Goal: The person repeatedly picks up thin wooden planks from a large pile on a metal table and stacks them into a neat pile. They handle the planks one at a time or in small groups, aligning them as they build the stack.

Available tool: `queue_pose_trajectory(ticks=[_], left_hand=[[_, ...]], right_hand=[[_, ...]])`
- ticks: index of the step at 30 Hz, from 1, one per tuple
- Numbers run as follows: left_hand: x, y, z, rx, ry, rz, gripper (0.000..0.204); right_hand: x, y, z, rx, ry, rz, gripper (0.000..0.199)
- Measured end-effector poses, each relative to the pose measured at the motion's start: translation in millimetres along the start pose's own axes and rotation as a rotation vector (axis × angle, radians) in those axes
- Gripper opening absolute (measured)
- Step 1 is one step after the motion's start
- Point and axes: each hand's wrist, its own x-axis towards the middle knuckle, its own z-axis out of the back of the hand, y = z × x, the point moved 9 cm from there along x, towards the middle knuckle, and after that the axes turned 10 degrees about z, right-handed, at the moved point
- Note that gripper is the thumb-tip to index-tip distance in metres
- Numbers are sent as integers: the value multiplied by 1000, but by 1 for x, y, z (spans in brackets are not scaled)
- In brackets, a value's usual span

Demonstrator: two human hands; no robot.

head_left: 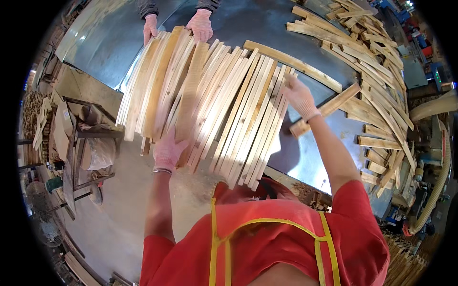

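A row of pale wooden strips (248, 114) lies side by side across the dark metal table, their near ends jutting over its edge. My left hand (169, 148), in a pink knit glove, grips the near end of a browner wooden board (193, 90) that lies over the strips and looks slightly blurred. Over the right end of the row is my right hand (299, 97), also gloved, with its fingers loosely out and blurred. Whether it touches the outermost strip I cannot tell. At the far left end of the row, a co-worker's two gloved hands (200, 26) rest by the strips' far ends.
A loose pile of boards (381, 105) covers the table's right side. One board (296, 65) lies behind the row, and a shorter one (327, 109) beside my right wrist. To the left stand a metal-framed cart (88, 138) and a fan (43, 209). A ribbed hose (436, 186) hangs at right.
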Motion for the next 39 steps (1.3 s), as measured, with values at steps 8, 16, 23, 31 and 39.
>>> queue_pose_trajectory(ticks=[8,16,23,31,39], left_hand=[[-19,-161,-41,63,-324,-410,42],[7,-197,-44,-86,-241,-305,38],[52,-156,26,-406,-58,-113,30],[-15,-242,-28,185,-463,-592,52],[-19,-272,-67,-34,-109,-412,44]], right_hand=[[162,15,-38,-622,113,356,48],[127,66,20,115,270,360,50],[47,-50,64,62,221,-85,57],[120,-37,38,-295,8,258,63],[49,-13,63,646,-70,75,86]])
